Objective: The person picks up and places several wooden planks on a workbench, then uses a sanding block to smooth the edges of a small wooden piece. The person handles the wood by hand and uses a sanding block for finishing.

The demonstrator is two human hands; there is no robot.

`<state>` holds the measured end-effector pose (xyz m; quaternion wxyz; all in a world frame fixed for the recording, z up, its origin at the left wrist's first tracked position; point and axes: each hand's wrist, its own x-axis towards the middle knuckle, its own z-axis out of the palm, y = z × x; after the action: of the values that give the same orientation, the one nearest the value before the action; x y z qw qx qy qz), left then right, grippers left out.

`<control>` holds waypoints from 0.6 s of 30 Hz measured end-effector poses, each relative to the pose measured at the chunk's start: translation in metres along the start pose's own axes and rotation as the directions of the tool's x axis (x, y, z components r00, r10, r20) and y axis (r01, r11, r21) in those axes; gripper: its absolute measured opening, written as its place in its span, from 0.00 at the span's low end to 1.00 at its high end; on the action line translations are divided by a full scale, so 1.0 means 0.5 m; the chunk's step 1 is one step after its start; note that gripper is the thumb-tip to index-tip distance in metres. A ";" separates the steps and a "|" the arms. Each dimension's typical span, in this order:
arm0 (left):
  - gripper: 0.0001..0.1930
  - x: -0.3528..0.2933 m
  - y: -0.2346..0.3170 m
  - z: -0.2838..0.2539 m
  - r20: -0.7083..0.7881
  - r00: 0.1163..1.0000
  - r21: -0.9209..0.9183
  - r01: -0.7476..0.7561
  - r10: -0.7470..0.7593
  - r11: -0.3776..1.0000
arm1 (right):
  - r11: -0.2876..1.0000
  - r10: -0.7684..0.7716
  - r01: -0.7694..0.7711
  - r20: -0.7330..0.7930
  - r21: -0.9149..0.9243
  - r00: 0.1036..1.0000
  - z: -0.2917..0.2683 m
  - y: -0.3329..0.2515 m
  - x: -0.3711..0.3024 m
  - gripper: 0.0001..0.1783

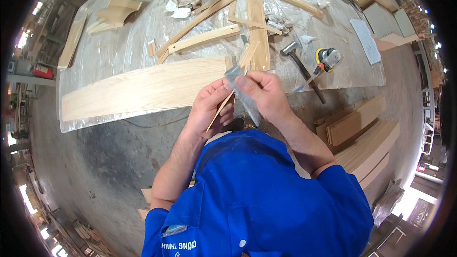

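Note:
In front of my chest, my left hand (209, 104) is closed on a thin wooden strip (219, 111), which slants down between its fingers. My right hand (268, 94) pinches a grey strip (248, 103) that looks like sandpaper, its thumb pressed on the upper part. The grey strip hangs down beside the wooden one, and the two hands nearly meet at its top. Just beyond my left hand lies a long, pale wooden board (143, 84) along the table's near edge. Past my right hand rests a hammer (301, 64) with a dark handle reaching over the edge.
Plastic film covers the table (128, 43). A yellow and black power tool (327, 59) sits right of the hammer. Wooden battens (204, 38), an upright-lying plank (257, 28) and curved pieces (119, 10) are scattered farther back. Stacked boards (354, 121) lie on the floor at right.

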<state>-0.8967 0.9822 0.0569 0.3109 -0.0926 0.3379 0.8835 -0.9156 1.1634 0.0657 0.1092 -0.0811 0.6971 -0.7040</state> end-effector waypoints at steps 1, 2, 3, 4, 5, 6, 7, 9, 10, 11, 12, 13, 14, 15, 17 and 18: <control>0.11 0.001 0.002 -0.002 -0.007 1.000 0.011 0.000 0.000 1.000 | 0.996 0.036 -0.031 -0.063 0.085 0.997 -0.003 -0.004 0.013 0.22; 0.11 0.005 0.004 -0.003 0.007 1.000 0.022 -0.014 0.013 1.000 | 0.984 0.077 -0.055 -0.123 0.171 0.989 -0.012 -0.009 0.037 0.22; 0.11 0.011 0.007 -0.003 0.023 0.999 0.033 -0.026 0.026 0.999 | 0.964 0.123 -0.073 -0.181 0.257 0.976 -0.021 -0.012 0.057 0.22; 0.10 0.015 0.009 -0.003 0.039 0.999 0.044 -0.039 0.037 0.998 | 0.964 0.066 -0.022 -0.158 0.264 0.985 -0.030 0.002 0.066 0.21; 0.10 0.016 0.010 -0.005 0.037 0.998 0.029 -0.050 0.049 0.998 | 0.980 0.075 -0.052 -0.113 0.190 0.991 -0.021 0.002 0.058 0.21; 0.10 0.015 0.013 -0.004 0.036 0.997 0.013 -0.061 0.061 0.998 | 0.991 0.086 -0.078 -0.070 0.112 0.994 -0.003 -0.004 0.035 0.21; 0.10 0.015 0.014 -0.003 0.036 0.997 -0.002 -0.072 0.072 0.997 | 0.994 0.101 -0.100 -0.028 0.033 0.995 0.016 -0.007 0.010 0.21; 0.10 0.033 -0.001 0.013 -0.160 0.970 0.076 -0.172 0.182 0.982 | 0.992 0.121 -0.118 0.081 -0.033 0.989 0.048 0.005 -0.042 0.22; 0.10 0.037 -0.001 0.016 -0.201 0.959 0.092 -0.186 0.201 0.978 | 0.998 0.057 -0.055 0.091 -0.027 0.994 0.055 0.012 -0.057 0.21; 0.10 0.041 -0.001 0.017 -0.247 0.943 0.110 -0.201 0.223 0.973 | 0.997 0.056 -0.052 0.076 -0.057 0.996 0.055 0.010 -0.054 0.21; 0.10 0.038 0.007 0.019 -0.243 0.947 0.099 -0.190 0.209 0.977 | 0.995 0.054 -0.049 0.061 -0.087 0.997 0.051 0.003 -0.047 0.21; 0.09 0.034 0.011 0.018 -0.238 0.951 0.088 -0.179 0.196 0.980 | 0.992 0.052 -0.046 0.047 -0.117 0.998 0.047 -0.004 -0.036 0.21; 0.09 0.027 0.017 0.009 -0.113 0.984 0.032 -0.138 0.141 0.990 | 0.998 0.066 -0.066 -0.012 -0.020 0.998 0.042 -0.015 -0.019 0.21; 0.09 0.016 0.025 -0.004 0.019 0.996 -0.017 -0.089 0.090 0.996 | 0.998 0.055 -0.056 -0.047 -0.009 0.997 0.028 -0.011 0.004 0.21; 0.10 0.006 0.027 -0.016 0.145 0.988 -0.068 -0.043 0.053 0.997 | 0.999 0.036 -0.035 -0.114 0.011 0.993 0.005 -0.001 0.042 0.20; 0.10 0.005 0.024 -0.022 0.137 0.989 -0.077 -0.052 0.062 0.996 | 0.996 0.031 -0.021 -0.114 0.086 0.993 0.012 -0.001 0.043 0.21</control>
<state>-0.9065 0.9694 0.0542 0.3047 -0.0321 0.2853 0.9081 -0.9348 1.1520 0.0656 0.0815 -0.0266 0.6727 -0.7350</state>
